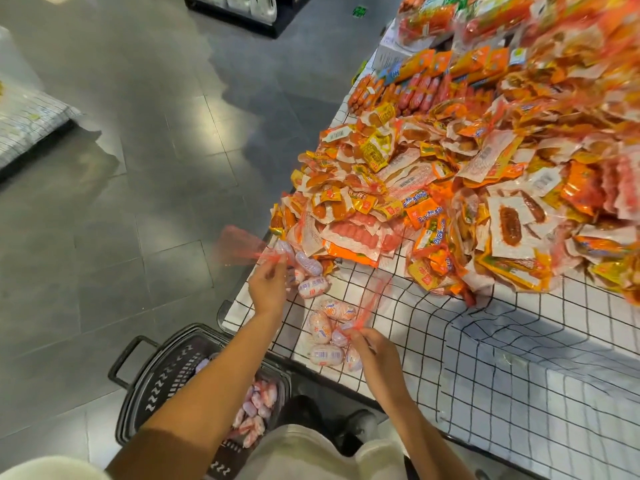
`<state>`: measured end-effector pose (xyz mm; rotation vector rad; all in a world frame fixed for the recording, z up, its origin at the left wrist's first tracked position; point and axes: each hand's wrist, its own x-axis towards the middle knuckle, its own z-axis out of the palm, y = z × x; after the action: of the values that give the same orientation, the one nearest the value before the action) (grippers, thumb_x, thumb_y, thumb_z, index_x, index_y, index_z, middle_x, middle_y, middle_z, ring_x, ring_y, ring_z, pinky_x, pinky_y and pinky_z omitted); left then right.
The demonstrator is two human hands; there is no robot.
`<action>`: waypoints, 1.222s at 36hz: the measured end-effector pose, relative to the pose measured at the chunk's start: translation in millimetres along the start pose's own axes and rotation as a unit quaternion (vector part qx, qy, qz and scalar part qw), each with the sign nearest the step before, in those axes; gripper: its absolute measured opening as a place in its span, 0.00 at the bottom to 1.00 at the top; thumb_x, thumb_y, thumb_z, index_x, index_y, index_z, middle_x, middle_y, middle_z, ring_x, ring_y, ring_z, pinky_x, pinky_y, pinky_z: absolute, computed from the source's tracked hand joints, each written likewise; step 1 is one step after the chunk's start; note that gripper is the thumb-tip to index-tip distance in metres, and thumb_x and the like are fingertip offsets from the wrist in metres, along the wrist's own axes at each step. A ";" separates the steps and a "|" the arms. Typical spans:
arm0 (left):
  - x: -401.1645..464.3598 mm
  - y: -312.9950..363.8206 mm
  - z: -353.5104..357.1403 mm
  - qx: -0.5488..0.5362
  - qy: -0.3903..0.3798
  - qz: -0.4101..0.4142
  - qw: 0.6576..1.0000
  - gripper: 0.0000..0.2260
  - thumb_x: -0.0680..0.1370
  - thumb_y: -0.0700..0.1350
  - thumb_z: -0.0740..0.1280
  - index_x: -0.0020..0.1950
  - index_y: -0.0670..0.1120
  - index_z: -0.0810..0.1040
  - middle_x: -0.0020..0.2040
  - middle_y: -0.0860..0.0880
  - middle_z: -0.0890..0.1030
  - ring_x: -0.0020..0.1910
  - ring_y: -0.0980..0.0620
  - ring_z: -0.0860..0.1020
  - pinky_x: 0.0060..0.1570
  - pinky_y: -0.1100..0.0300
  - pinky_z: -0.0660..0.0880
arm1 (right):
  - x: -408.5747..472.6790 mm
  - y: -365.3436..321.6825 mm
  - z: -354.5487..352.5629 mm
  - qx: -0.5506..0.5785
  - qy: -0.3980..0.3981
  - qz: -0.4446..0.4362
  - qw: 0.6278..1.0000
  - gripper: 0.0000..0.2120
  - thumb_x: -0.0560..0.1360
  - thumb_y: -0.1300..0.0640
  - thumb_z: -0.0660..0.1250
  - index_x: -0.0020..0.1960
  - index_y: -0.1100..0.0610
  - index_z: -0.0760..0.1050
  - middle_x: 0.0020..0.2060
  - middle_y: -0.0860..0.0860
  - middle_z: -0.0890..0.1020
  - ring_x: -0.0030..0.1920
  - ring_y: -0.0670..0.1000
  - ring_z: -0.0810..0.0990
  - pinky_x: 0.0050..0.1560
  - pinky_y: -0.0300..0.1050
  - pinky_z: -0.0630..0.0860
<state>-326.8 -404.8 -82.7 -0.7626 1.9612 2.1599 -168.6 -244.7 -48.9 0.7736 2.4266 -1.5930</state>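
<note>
My left hand pinches the top of a red net bag holding small white-wrapped sausages at the display table's near-left corner. My right hand pinches the neck of a second red net bag of the same white sausages, which lies on the white grid-patterned table. Both bags rest on the table surface.
A large heap of orange and yellow packaged snacks covers the table's far part. A black shopping basket with more netted sausages stands on the grey tiled floor below my left arm. Other displays stand at far left and top.
</note>
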 end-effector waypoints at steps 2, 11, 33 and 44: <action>-2.2 5.3 1.4 0.017 -0.002 0.026 1.000 0.11 0.81 0.48 0.68 0.54 0.42 0.85 0.49 0.49 0.86 0.49 0.52 0.84 0.48 0.55 0.82 | -0.4 -2.0 -0.8 -0.012 0.007 -0.001 1.000 0.12 0.83 0.51 0.64 0.48 0.55 0.83 0.44 0.53 0.85 0.46 0.54 0.83 0.47 0.55 0.78; -36.0 32.7 -18.3 0.046 -0.026 0.121 0.991 0.15 0.84 0.50 0.61 0.56 0.42 0.84 0.55 0.45 0.85 0.58 0.50 0.82 0.60 0.55 0.77 | -16.3 -23.4 -6.8 0.125 0.027 -0.021 0.992 0.07 0.82 0.58 0.65 0.52 0.58 0.80 0.53 0.52 0.85 0.56 0.50 0.83 0.56 0.44 0.79; -269.0 -13.6 -189.9 0.117 0.236 0.142 0.954 0.15 0.80 0.62 0.62 0.45 0.55 0.82 0.41 0.56 0.84 0.42 0.61 0.80 0.43 0.72 0.73 | -60.3 -65.8 -28.4 0.095 -0.261 -0.237 0.931 0.10 0.84 0.53 0.61 0.45 0.45 0.77 0.41 0.51 0.85 0.42 0.49 0.85 0.44 0.40 0.81; -378.8 -78.4 -218.9 0.040 0.398 0.034 0.916 0.14 0.83 0.40 0.62 0.40 0.40 0.80 0.40 0.41 0.83 0.41 0.49 0.80 0.45 0.65 0.74 | -100.3 -35.1 27.2 -0.012 -0.435 -0.210 0.875 0.10 0.83 0.55 0.64 0.44 0.57 0.76 0.36 0.51 0.83 0.39 0.51 0.82 0.42 0.42 0.76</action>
<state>94.5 -513.2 8.1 -1.7985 2.4042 1.9423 -104.0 -313.9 6.4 -0.4660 1.9498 -1.5374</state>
